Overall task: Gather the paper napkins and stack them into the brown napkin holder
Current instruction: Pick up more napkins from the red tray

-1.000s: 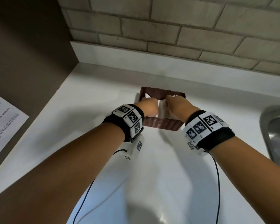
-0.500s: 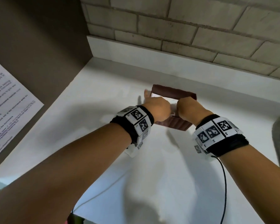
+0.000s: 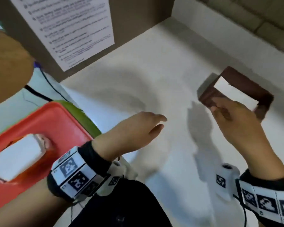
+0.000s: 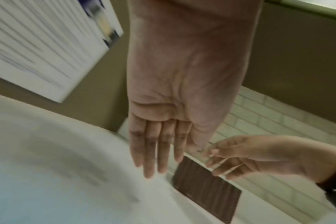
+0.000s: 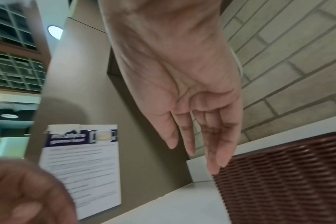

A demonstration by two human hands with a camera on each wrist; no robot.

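Note:
The brown woven napkin holder (image 3: pixel 246 84) stands on the white counter at the right, with a white stack of napkins (image 3: pixel 234 94) inside it. My right hand (image 3: pixel 220 110) is at its near wall with straight fingers (image 5: pixel 217 163) beside the weave (image 5: pixel 288 174), and holds nothing. My left hand (image 3: pixel 162 122) hovers over the counter left of the holder, apart from it, with its fingers (image 4: pixel 153 159) straight and nothing in them. At the lower left a red napkin pack (image 3: pixel 56 128) lies torn open, showing more white napkins (image 3: pixel 15 154).
The white counter (image 3: pixel 154 79) runs to a tiled wall at the back right. A brown panel with a printed notice (image 3: pixel 75 30) closes the left side. A green object (image 3: pixel 82 115) sits behind the red pack, and cables trail near it.
My left hand has left the holder and drawn back to the left, now open. My right hand has stayed at the holder. The view has swung left and the red pack has come into sight.

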